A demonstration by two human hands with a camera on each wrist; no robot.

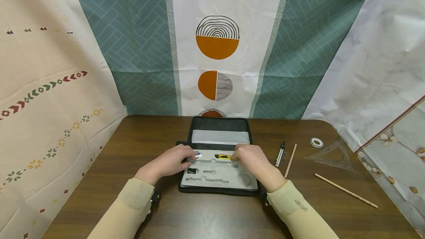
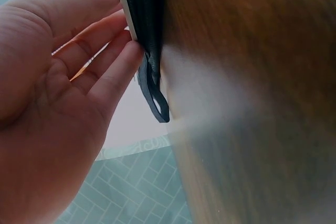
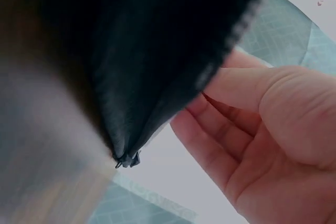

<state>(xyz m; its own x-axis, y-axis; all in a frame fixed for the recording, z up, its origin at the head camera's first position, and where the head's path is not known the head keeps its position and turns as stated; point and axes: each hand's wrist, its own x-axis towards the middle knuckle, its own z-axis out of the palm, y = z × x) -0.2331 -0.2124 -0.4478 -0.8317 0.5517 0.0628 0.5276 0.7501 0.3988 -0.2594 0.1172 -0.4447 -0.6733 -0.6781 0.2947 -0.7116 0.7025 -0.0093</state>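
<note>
Honestly, looking at a slim yellow-and-black utility knife [image 1: 223,156] over the upper part of a pale-grey moulded tray [image 1: 219,168], set in an open black zip-up case [image 1: 219,124]. Pinched at its right end by the right hand [image 1: 254,162], as far as shows. Can't tell about the left hand [image 1: 169,161]: fingers bent over a small white-and-blue piece [image 1: 199,155], any grip hidden. Would guess light and stiff for the knife, probably slick plastic, hardly fragile. Best held mid-body, off the blade end, too small to pick out from above. Note shallow rounded hollows [image 1: 245,179] across the tray, a little black block [image 1: 192,170] at its left side, plus a soft, leathery-looking shell [image 3: 147,77] on the case.
</note>
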